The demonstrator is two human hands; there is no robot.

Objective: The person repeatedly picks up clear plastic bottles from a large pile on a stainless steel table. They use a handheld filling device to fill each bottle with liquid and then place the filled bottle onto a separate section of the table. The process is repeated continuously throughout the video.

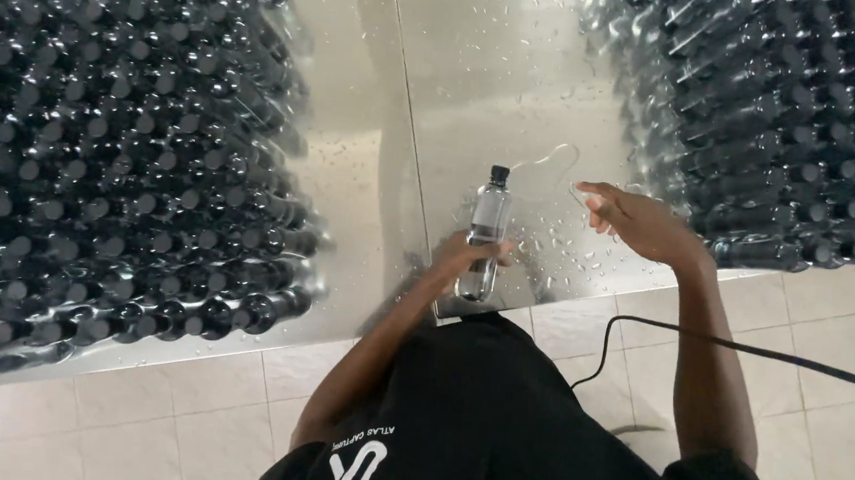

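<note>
Gripping a clear bottle upright on the wet steel counter, the left hand could let it slip on the droplets, while the right hand hovers open beside it, touching nothing.

Wet steel table w/ stacked bottles, tiled floor.

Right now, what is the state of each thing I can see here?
bottle: upright, black cap on, gripped by the left hand
right hand: open, holding nothing, over the wet table
bottle stacks: capped, packed at both sides
black cable: hanging loose
</note>
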